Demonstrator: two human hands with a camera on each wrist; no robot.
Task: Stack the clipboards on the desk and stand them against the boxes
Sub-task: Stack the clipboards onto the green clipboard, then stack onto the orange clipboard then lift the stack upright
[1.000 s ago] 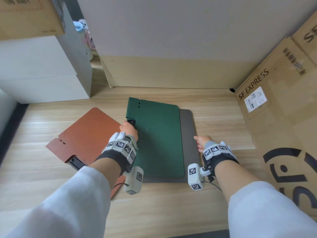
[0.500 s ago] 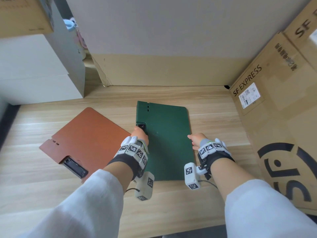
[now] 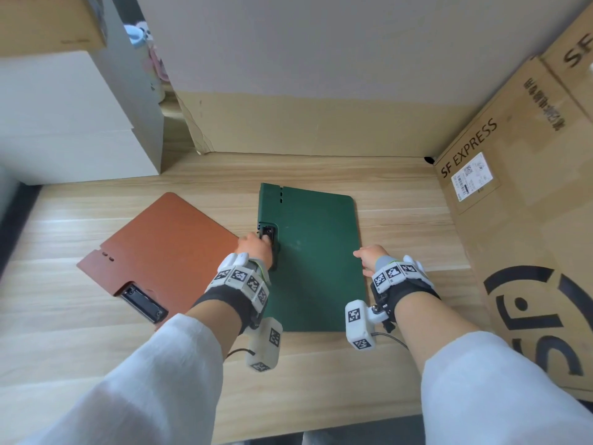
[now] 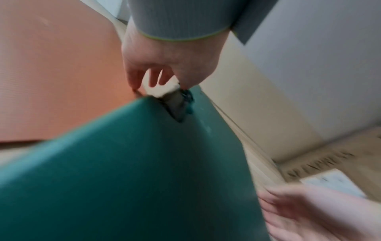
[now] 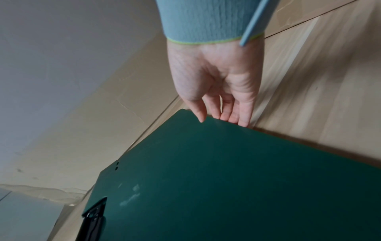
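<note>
A green clipboard (image 3: 314, 261) lies flat mid-desk, its black clip (image 3: 268, 234) on the left edge. My left hand (image 3: 255, 247) holds that edge at the clip; in the left wrist view its fingers (image 4: 134, 78) reach down over the edge of the green clipboard (image 4: 134, 171). My right hand (image 3: 369, 256) holds the opposite edge, thumb on top of the green clipboard (image 5: 226, 179) and fingers (image 5: 237, 114) against the rim. A dark strip under that rim hints at a board below, otherwise hidden. A brown clipboard (image 3: 167, 252) lies angled to the left.
A large SF EXPRESS cardboard box (image 3: 513, 220) stands along the right side of the wooden desk (image 3: 401, 203). Another cardboard box (image 3: 305, 123) closes the back. White boxes (image 3: 64, 123) stand at the back left.
The green clipboard has slid right until it covers the grey clipboard beneath it. My right hand moved in from the grey board's edge to the green one's. The brown clipboard stayed put.
</note>
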